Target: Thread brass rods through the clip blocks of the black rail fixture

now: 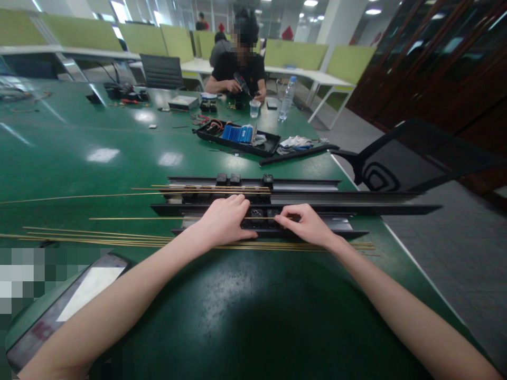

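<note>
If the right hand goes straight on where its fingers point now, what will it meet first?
Most likely the black block just left of the right hand, though depth there is unclear.

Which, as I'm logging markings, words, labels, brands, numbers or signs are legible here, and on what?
No text is legible.
Blue pack in black tray: white mark, too blurred.
Plastic bottle: any label too blurred.
White sheet: no writing distinguishable.
Dark panel: reddish blur, unreadable.
Red diamond decoration: too distant to read.
</note>
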A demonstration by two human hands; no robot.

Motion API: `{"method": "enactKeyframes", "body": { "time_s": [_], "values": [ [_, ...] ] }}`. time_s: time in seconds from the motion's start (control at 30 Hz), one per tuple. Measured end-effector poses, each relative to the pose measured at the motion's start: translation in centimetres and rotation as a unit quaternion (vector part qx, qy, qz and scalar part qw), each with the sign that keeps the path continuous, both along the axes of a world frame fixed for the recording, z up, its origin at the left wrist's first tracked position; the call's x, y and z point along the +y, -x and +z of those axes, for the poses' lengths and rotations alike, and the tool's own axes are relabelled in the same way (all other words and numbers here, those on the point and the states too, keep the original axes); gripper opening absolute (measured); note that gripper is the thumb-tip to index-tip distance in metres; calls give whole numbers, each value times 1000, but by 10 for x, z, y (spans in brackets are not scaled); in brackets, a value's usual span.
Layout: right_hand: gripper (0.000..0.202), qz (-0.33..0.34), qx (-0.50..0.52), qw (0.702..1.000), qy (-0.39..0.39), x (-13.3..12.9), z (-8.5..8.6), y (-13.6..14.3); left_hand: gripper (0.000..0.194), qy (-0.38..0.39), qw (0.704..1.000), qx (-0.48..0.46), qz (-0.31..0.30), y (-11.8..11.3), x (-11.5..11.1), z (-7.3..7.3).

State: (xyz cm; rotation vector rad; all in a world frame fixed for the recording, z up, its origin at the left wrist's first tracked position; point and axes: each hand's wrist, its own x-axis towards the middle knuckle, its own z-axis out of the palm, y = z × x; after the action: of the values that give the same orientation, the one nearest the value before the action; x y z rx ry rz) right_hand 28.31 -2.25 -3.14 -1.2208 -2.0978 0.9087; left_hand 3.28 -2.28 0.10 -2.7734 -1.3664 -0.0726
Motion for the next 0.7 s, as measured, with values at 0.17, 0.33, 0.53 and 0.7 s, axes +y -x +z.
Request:
{"method": "enactKeyframes", "body": {
  "time_s": [0.17,0.33,0.53,0.7],
  "values": [
    [39,3,1,1000,11,1,-1,-1,54,-3,1000,-6,-4,1,0,-1],
    [39,6,1,1000,22,1,0,-3,52,-3,1000,-7,-2,2,0,0],
    [38,12,6,999,33,1,3,-5,53,0,1000,-8,-1,1,0,0],
    [38,16,5,999,40,1,4,-6,52,6,1000,-10,-3,1,0,0]
  ]
}}
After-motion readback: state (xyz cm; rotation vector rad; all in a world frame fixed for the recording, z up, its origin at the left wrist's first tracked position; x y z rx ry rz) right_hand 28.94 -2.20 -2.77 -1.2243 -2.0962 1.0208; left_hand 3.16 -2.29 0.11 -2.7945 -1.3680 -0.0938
